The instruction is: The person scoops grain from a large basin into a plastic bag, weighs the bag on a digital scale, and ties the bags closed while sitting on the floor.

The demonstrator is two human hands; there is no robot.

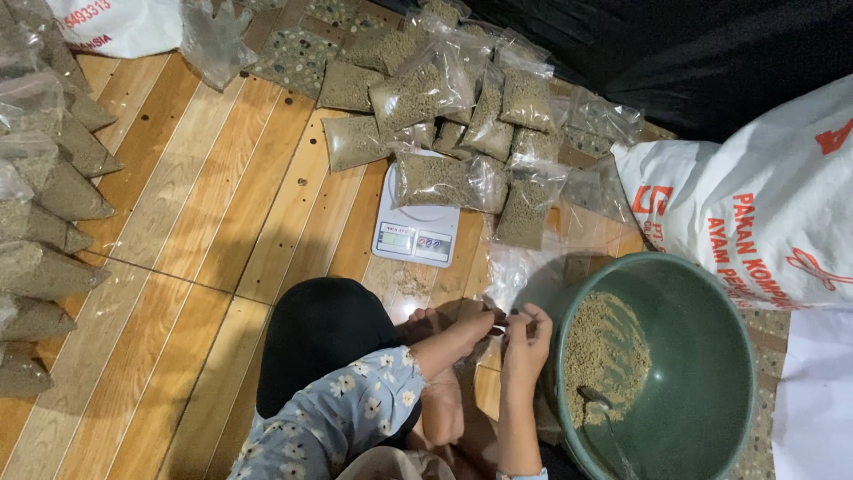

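Just left of the green basin (702, 293), I am seeing both hands meeting over the person's lap, pinching the mouth of a clear plastic bag (511, 277) between them. The left hand (471, 331) is closing its fingertips on the bag's edge, and the right hand (526, 342) is doing the same from the basin side, fingers narrow and drawn together on the film. The bag itself is hanging between the hands and the basin, and I cannot tell whether it is holding any feed. I am judging it as thin, limp and slippery, light while empty, so the top hem is the place to grip it. Inside the basin, brownish granular feed (604, 351) is lying heaped against the near wall with a small scoop (593, 397) half buried in it. Beyond the basin to its left, a white digital kitchen scale (413, 233) is carrying one filled bag (444, 180), and more filled bags are crowding behind it on the wooden floor (222, 222).
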